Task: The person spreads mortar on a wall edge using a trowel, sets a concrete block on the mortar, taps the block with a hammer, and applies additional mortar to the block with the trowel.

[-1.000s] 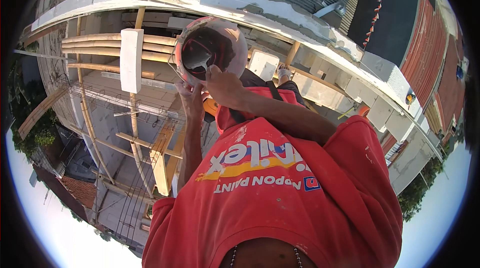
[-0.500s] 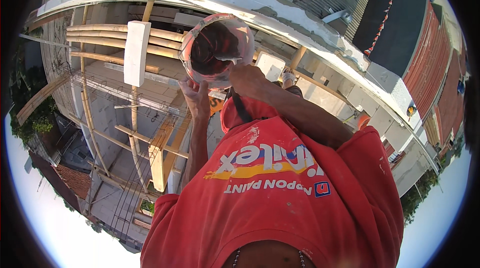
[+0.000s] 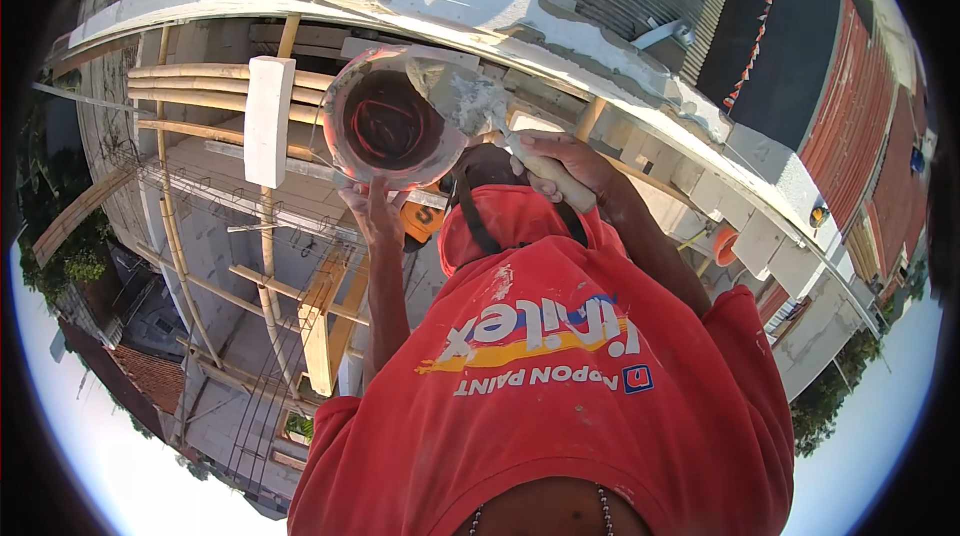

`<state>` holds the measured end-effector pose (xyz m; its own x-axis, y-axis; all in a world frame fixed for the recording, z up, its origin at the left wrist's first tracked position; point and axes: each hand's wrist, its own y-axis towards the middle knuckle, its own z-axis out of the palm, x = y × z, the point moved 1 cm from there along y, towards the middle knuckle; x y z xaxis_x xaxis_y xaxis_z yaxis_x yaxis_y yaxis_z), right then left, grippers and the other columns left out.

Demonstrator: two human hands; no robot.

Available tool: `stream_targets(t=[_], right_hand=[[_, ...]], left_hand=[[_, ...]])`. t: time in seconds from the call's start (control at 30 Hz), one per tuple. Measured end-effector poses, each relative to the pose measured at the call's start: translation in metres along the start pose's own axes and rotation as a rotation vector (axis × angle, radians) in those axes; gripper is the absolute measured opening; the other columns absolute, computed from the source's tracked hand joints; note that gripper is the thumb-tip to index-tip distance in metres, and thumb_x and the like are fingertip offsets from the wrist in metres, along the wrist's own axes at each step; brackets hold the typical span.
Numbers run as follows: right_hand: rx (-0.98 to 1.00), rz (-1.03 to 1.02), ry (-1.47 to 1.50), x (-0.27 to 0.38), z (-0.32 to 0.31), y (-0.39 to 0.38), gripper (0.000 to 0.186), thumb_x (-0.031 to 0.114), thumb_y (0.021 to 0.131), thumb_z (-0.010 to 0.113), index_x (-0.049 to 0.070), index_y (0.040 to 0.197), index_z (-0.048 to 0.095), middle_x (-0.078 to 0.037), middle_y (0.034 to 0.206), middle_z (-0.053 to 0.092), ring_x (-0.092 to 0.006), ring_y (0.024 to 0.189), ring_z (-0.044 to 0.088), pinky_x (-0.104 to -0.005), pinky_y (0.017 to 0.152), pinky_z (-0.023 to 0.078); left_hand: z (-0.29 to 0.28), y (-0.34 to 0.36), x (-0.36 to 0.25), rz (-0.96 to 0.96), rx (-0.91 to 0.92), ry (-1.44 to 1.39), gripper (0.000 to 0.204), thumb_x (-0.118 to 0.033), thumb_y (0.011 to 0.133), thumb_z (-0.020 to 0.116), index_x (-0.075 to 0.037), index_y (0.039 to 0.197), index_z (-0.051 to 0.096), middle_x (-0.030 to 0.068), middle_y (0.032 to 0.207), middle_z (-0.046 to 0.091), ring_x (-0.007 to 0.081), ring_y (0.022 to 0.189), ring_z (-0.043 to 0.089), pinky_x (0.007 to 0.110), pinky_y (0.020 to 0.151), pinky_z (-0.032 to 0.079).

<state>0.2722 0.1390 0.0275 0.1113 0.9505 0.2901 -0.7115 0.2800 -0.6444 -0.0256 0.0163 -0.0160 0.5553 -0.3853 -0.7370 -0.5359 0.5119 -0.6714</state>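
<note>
My left hand [image 3: 372,198] holds the near rim of a paint-smeared bucket [image 3: 342,86], which is tilted so its dark inside faces me. My right hand [image 3: 555,158] grips the pale handle of a trowel [image 3: 572,186], its blade coated with grey-white wet mortar [image 3: 470,101] at the bucket's right edge. An orange item with black markings [image 3: 423,219] lies under the bucket, beside my left hand, partly hidden.
I am high up at a building site. Bamboo poles [image 3: 195,86], an upright white block [image 3: 268,121] and timber boards [image 3: 320,331] stand left, over a drop. A long block wall [image 3: 520,21] crosses ahead, with corrugated roofs [image 3: 850,76] beyond. An orange container [image 3: 726,247] is at right.
My right hand has drawn the trowel up out of the bucket and to the right, its blade now loaded with mortar. The bucket has shifted slightly left and down since half a second ago.
</note>
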Motion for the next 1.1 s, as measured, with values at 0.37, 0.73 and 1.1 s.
stream_targets(t=[0.37, 0.73, 1.1], right_hand=[[-1.026, -0.326, -1.531, 0.045, -0.023, 0.037, 0.054, 0.025, 0.094, 0.056, -0.005, 0.137, 0.047, -0.028, 0.117, 0.061, -0.045, 0.101, 0.067, -0.0515, 0.09, 0.055], [-1.133, -0.089, -1.748, 0.092, -0.074, 0.048, 0.04, 0.018, 0.089, 0.057, -0.006, 0.12, 0.054, -0.027, 0.113, 0.063, -0.0463, 0.096, 0.069, -0.0514, 0.081, 0.058], [-0.377, -0.491, -0.085, -0.025, -0.05, 0.09, 0.035, 0.036, 0.099, 0.062, 0.006, 0.115, 0.056, -0.003, 0.094, 0.058, -0.0123, 0.076, 0.06, -0.0291, 0.071, 0.05]], left_hand=[[-0.024, 0.017, 0.009, -0.02, 0.002, 0.043, 0.057, -0.009, 0.087, 0.067, -0.007, 0.129, 0.028, 0.0141, 0.132, 0.041, 0.0277, 0.116, 0.051, 0.056, 0.091, 0.055], [-0.011, 0.031, -0.005, -0.058, 0.078, 0.046, 0.062, -0.011, 0.087, 0.069, -0.007, 0.132, 0.027, 0.0143, 0.133, 0.041, 0.0286, 0.12, 0.05, 0.054, 0.091, 0.056], [-0.034, 0.03, 0.001, -0.079, -0.005, 0.034, 0.063, -0.011, 0.086, 0.071, -0.005, 0.131, 0.027, 0.0157, 0.134, 0.04, 0.0299, 0.121, 0.049, 0.054, 0.091, 0.057]])
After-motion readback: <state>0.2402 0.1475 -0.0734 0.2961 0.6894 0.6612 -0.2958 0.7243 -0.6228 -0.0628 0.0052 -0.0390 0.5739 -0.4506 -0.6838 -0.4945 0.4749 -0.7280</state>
